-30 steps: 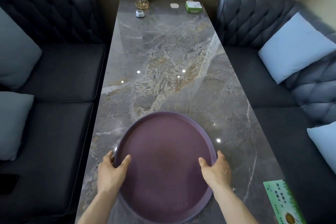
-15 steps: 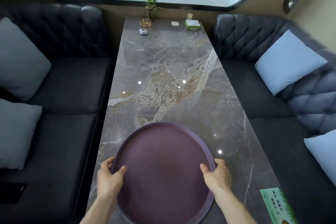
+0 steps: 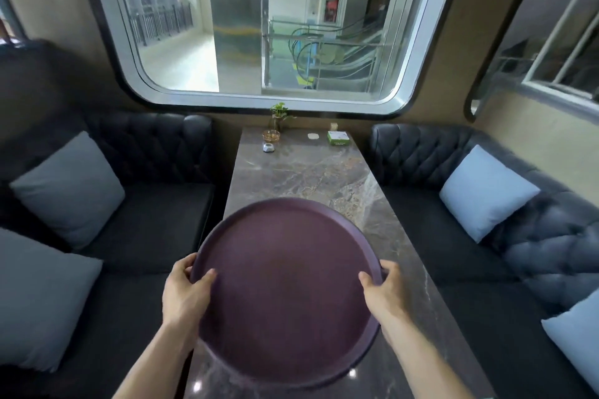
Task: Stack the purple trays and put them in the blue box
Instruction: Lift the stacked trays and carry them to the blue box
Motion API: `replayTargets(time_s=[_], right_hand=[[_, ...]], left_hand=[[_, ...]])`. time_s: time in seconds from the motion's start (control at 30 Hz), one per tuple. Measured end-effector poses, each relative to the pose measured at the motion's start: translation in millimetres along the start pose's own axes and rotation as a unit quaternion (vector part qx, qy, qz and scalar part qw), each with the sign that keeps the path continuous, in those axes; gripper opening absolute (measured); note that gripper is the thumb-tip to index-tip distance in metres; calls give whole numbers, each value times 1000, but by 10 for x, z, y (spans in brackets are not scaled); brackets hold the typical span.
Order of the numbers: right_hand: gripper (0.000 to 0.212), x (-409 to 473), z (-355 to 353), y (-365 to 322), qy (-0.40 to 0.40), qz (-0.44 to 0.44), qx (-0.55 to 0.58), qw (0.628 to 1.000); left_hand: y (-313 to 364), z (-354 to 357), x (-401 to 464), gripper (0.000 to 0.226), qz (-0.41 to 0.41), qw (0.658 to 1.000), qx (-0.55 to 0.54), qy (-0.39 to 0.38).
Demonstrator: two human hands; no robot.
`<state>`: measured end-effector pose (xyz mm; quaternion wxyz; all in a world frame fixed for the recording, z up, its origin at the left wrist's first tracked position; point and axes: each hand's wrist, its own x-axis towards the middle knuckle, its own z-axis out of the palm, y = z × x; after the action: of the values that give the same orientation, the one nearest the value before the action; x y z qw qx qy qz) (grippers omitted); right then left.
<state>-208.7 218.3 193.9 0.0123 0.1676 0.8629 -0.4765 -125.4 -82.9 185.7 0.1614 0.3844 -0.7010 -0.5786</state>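
The left hand grips the left rim of the round purple tray. Its thumb lies over the rim on the tray's inner face, and its fingers curl around the outer edge and under it, closed on the rim. The tray is held out in front of the person above the near end of the marble bench; whether there is one tray or a stack cannot be told from here. On the tray's right rim, the right hand grips the same way, thumb inside the lip and fingers wrapped around the outside, closed on the edge. At the bench's far end, under the window, stand a small plant, a glass dish and a green box. The blue box is out of view.
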Motion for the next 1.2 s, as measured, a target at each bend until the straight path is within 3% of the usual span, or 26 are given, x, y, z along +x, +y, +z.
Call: replayTargets(time_s=[0.2,0.6,0.9,1.2], right_hand=[[36,-145,-360,-687,44,-82,29,995],[51,-532,-944,-1353,108,-146,59,982],[40,-698,-1763,-1147,146,-139,81,976],[28,-942,-3227,-282,228,-91,89,965]], left_hand=[[670,-302,-94,47,45,997,-64,-5],[1504,-602,-455,54,101,991,-88,17],[1781,-269,-1109,48,121,988,-100,-9],[1909,787,-2271,52,138,978,-106,-116]])
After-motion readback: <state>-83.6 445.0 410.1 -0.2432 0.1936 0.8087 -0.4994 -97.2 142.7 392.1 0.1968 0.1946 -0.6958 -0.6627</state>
